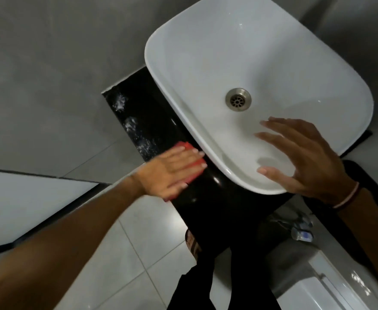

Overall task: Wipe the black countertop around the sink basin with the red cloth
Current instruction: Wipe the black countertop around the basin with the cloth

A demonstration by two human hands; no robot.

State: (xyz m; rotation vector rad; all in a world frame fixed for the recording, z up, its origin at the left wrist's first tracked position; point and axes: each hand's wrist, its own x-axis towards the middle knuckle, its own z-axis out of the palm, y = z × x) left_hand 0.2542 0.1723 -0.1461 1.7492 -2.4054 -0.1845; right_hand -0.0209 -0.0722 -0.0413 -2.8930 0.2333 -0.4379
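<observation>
The black countertop (143, 113) runs along the left side of a white sink basin (205, 63) with a metal drain (238, 99). White foamy smears (129, 125) lie on the countertop beyond my left hand. My left hand (171, 173) presses flat on the red cloth (183, 146), which peeks out under the fingers at the basin's near-left side. My right hand (304, 155) hovers over the basin's near end with fingers spread, holding nothing.
Grey wall (49, 74) borders the countertop on the left. White floor tiles (127, 253) lie below. A white fixture (328, 287) stands at lower right, with a small bottle (302, 234) near it. My dark trousers (205, 276) show under the counter.
</observation>
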